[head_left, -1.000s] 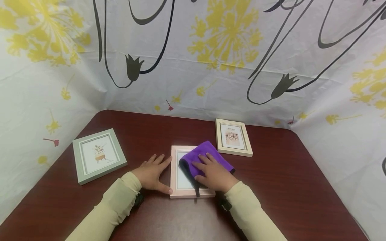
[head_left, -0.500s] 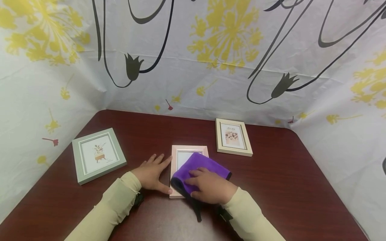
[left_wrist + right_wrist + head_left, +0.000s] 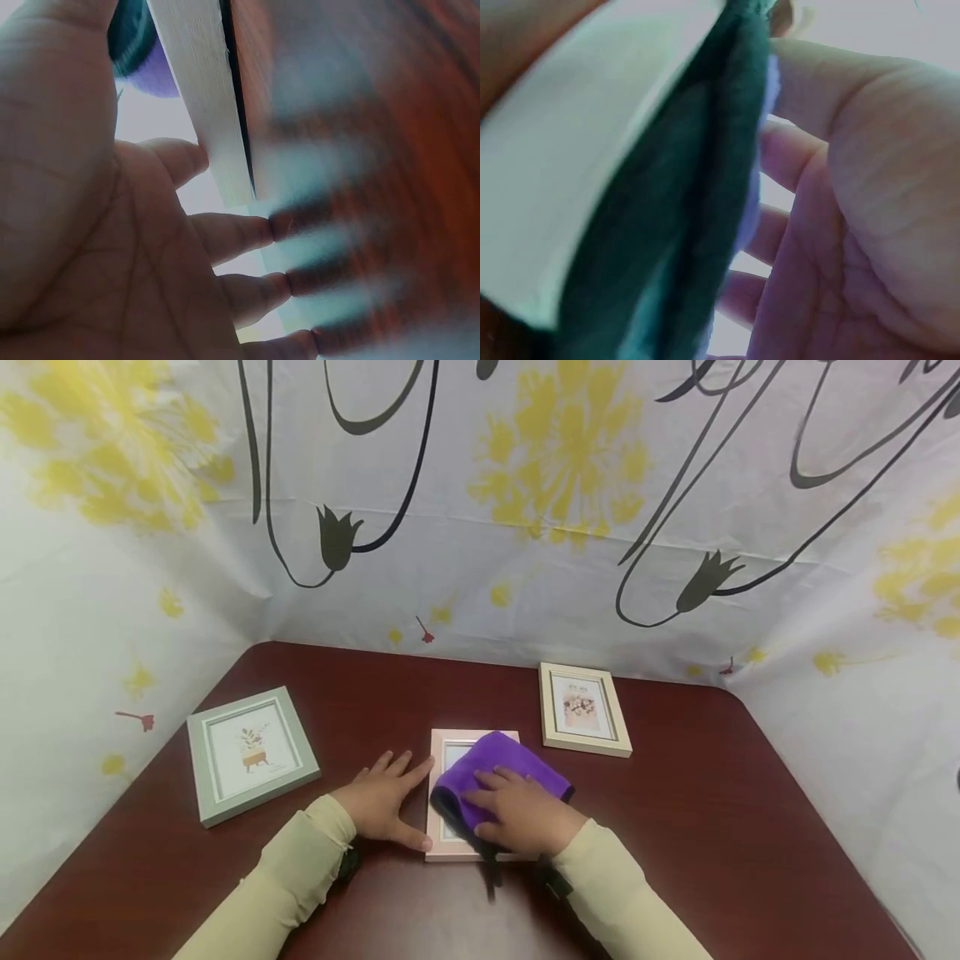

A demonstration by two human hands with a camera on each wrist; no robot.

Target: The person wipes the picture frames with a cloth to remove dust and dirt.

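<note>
A pink picture frame [image 3: 452,853] lies flat on the table in front of me, its glass partly covered by a folded purple cloth [image 3: 497,750] with dark edging. My right hand [image 3: 527,814] rests on the cloth with fairly straight fingers pressing it onto the frame. In the right wrist view, the cloth's dark edge [image 3: 667,195] stands between the palm and the frame. My left hand [image 3: 381,802] is spread at the frame's left side, index finger and thumb touching its edge. In the left wrist view, the other fingertips [image 3: 259,289] rest on the table.
A green picture frame [image 3: 202,777] lies at the left of the dark red table [image 3: 712,827]. A cream picture frame [image 3: 550,706] lies at the back right. White patterned sheeting [image 3: 450,527] hangs around the table's back and sides.
My right hand slid the cloth down over the frame toward me, then slightly back up. The left hand stays at the frame's edge. The whole view has shifted slightly.
</note>
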